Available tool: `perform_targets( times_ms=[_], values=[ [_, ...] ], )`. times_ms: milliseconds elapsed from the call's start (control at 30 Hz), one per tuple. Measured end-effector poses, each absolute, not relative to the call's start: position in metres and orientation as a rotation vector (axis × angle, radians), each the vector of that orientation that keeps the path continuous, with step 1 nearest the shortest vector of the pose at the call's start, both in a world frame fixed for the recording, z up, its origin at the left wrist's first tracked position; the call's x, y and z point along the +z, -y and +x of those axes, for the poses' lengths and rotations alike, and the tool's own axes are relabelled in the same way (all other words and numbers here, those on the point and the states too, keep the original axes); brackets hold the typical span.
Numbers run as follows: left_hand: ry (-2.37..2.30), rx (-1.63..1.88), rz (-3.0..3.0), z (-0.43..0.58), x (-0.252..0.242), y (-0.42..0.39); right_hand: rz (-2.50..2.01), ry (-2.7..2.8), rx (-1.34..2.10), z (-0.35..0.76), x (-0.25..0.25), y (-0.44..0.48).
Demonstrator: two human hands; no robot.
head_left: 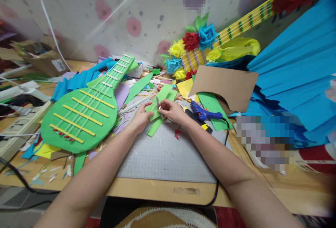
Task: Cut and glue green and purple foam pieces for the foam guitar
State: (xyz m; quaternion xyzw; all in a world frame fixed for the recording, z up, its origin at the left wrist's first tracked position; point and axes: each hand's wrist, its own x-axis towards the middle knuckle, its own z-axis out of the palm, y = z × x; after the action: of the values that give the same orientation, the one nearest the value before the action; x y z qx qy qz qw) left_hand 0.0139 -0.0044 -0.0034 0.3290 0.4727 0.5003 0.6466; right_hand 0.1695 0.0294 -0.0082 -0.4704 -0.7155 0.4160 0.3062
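A piece of green crepe paper [151,110] is pinched in my left hand [141,117], above the cutting mat. My right hand [172,110] is closed around what looks like a pair of scissors, its narrow grey blade [157,102] standing up against the paper. The handles are mostly hidden by my fingers. Beneath my hands lies a green paper strip [154,127]. Just right of my right hand is a blue glue gun [204,111]. To the left rests a green paper-covered lute [81,117] with yellow bars and white strings.
The grey cutting mat [168,161] covers the desk's front middle. A curved cardboard piece [228,84] stands at right, before a flower-decorated yellow guitar [194,60]. Blue crepe paper [294,81] spreads along the right. A power strip [25,124] and cardboard box [46,60] are left.
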Motion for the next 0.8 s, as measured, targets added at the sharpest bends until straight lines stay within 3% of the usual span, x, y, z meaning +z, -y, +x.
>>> perform_targets(
  times_ms=[533,800],
  values=[
    [-1.179,1.049,0.983,0.022,-0.003,0.003,-1.236,1.705,1.458,0.174,0.003,-0.036],
    [-1.270,0.825,1.115,0.003,0.035,-0.008,-1.237,1.659,1.466,0.175,0.004,-0.036]
  ],
)
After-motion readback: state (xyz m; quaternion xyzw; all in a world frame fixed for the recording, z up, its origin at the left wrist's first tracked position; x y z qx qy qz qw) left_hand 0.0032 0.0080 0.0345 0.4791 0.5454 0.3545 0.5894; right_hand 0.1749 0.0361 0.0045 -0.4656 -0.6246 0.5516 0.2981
